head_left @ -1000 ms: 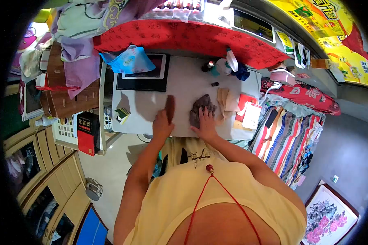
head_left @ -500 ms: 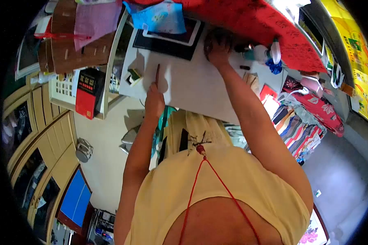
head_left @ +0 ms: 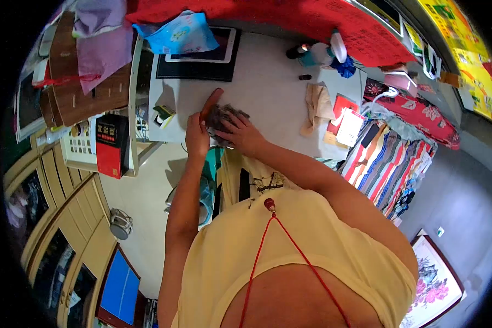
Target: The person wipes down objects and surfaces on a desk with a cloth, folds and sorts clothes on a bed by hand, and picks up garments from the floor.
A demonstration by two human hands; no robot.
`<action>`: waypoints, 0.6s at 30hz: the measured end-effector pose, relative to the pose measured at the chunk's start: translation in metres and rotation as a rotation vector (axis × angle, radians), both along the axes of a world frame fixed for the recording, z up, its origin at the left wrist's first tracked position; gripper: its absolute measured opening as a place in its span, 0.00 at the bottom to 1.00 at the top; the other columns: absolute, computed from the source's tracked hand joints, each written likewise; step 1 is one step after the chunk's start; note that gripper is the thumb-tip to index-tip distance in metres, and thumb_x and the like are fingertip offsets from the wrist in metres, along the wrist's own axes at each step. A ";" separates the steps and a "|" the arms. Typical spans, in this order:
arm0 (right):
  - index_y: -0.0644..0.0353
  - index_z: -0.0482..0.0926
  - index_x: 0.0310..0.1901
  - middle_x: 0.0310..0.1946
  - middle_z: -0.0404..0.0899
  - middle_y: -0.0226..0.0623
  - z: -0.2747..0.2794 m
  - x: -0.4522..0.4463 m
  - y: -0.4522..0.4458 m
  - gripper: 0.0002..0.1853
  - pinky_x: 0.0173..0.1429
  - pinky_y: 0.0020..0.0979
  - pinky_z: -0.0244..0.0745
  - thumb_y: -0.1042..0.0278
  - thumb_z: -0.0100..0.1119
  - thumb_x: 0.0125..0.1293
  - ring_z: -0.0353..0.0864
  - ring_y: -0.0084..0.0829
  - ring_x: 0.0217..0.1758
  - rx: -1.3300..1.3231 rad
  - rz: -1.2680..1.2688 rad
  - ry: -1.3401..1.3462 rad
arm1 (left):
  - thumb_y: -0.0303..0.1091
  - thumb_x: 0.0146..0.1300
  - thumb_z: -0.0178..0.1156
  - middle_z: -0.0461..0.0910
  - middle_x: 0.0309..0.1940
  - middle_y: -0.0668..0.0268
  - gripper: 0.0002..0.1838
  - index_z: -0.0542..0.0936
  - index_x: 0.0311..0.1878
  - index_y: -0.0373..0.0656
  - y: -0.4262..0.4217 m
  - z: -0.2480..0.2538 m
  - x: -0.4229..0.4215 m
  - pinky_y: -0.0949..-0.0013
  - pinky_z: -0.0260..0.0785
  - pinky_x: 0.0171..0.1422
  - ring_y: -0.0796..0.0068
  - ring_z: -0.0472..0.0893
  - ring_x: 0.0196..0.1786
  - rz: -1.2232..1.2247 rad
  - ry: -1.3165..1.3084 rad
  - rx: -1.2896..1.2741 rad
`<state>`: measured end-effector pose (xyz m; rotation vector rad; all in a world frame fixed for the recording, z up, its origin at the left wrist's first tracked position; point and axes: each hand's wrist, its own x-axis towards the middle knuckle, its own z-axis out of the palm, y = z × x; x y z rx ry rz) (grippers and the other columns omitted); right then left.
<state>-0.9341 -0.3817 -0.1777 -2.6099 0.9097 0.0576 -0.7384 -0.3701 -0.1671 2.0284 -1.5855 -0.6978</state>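
My left hand (head_left: 198,135) is closed around the lower end of a flat brown object with a rounded tip (head_left: 211,101); its exact kind does not show. Just to the right, my right hand (head_left: 241,133) grips a crumpled dark grey cloth (head_left: 224,116), its fingers lying over the top. The cloth touches or nearly touches the brown object, close to the near edge of the white table (head_left: 268,82). Part of the cloth is hidden under the right hand.
At the back left a white-framed tablet (head_left: 202,53) lies on a black mat, partly under a blue packet (head_left: 177,34). A spray bottle (head_left: 338,48), a small black item (head_left: 305,77) and a beige cloth (head_left: 318,106) are on the right. A small green-and-white item (head_left: 163,115) sits left.
My right hand has come from the table's far side with the dark cloth to my left hand. The brown object has turned and now shows its broader face. The view has shifted slightly.
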 end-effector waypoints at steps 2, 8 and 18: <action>0.40 0.62 0.68 0.70 0.56 0.41 0.003 0.000 -0.008 0.33 0.76 0.47 0.41 0.54 0.56 0.60 0.47 0.46 0.76 0.048 0.031 0.004 | 0.28 0.66 0.47 0.71 0.49 0.51 0.16 0.68 0.57 0.41 -0.012 -0.002 -0.002 0.52 0.66 0.53 0.45 0.72 0.51 -0.032 0.008 0.007; 0.47 0.60 0.69 0.71 0.55 0.42 0.054 -0.106 -0.015 0.36 0.71 0.48 0.53 0.54 0.59 0.59 0.56 0.49 0.70 0.091 -0.574 0.137 | 0.26 0.60 0.51 0.73 0.44 0.54 0.18 0.73 0.55 0.39 -0.023 0.014 -0.029 0.55 0.69 0.52 0.50 0.74 0.46 -0.194 -0.174 -0.078; 0.48 0.58 0.70 0.69 0.57 0.47 0.067 -0.096 -0.009 0.37 0.74 0.49 0.48 0.54 0.59 0.60 0.52 0.51 0.72 0.259 -0.524 0.263 | 0.29 0.56 0.60 0.72 0.42 0.55 0.28 0.72 0.63 0.48 -0.018 0.003 -0.056 0.54 0.67 0.52 0.52 0.73 0.46 -0.484 -0.356 0.030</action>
